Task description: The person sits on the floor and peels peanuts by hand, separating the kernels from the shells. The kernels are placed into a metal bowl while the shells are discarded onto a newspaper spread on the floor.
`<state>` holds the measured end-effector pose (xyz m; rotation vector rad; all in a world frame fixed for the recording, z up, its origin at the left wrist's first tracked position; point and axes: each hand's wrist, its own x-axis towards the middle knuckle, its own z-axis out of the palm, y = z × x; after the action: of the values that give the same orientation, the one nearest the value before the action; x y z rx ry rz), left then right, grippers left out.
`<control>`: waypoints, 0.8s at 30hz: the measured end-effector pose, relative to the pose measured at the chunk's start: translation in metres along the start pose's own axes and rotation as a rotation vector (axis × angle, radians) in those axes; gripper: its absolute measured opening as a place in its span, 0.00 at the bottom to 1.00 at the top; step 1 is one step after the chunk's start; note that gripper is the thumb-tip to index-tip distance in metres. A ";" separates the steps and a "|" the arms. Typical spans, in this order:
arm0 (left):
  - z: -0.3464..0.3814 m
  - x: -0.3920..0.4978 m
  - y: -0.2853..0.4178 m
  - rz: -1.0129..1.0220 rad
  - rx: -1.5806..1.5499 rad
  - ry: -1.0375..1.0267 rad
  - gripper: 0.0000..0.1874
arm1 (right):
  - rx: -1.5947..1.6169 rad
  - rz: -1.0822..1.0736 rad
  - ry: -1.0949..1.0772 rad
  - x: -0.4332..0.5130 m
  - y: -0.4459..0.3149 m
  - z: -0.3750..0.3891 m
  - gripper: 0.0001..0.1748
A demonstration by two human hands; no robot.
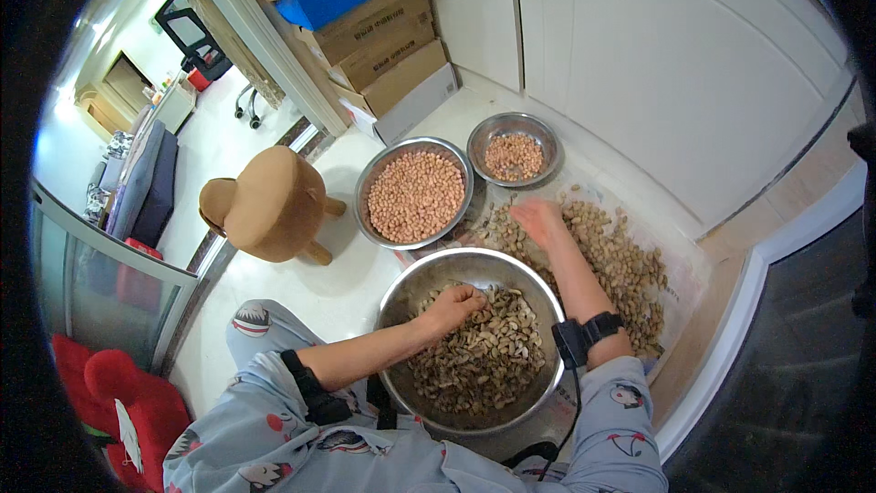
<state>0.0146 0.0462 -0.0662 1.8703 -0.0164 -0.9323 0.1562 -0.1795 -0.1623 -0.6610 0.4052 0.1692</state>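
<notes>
A large metal bowl (558, 363) in front of me holds many split peanut shells (479, 363). Over these shells is my left hand (455, 306), its fingers drawn together; whether anything is pinched there is too small to tell. My right hand (537, 220) reaches past the bowl to the near end of a spread of unshelled peanuts (616, 253), just below a small metal bowl. Its fingertips are blurred, and what they hold cannot be made out. Shelled peanuts (416, 197) fill much of a medium metal bowl (363, 216); fewer lie in the small metal bowl (553, 150).
A brown animal-shaped stool (274, 202) stands left of the bowls. Stacked cardboard boxes (383, 34) rise behind them, beside white cabinet doors (643, 61). The unshelled peanuts lie on a plastic sheet (688, 287). A cable (577, 411) hangs from my right arm's strap.
</notes>
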 end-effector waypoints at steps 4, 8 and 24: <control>0.006 -0.004 0.001 0.005 0.039 -0.011 0.10 | -0.069 -0.009 -0.052 -0.039 0.013 -0.055 0.17; 0.018 -0.004 0.005 -0.089 0.009 -0.079 0.08 | -0.119 -0.113 0.141 -0.079 -0.019 -0.121 0.14; 0.060 -0.008 0.014 -0.032 0.037 -0.299 0.07 | -1.776 -0.535 0.156 -0.144 -0.006 -0.199 0.03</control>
<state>-0.0212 -0.0039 -0.0623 1.7532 -0.1863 -1.2340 -0.0349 -0.3121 -0.2412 -2.5061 0.1123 -0.0903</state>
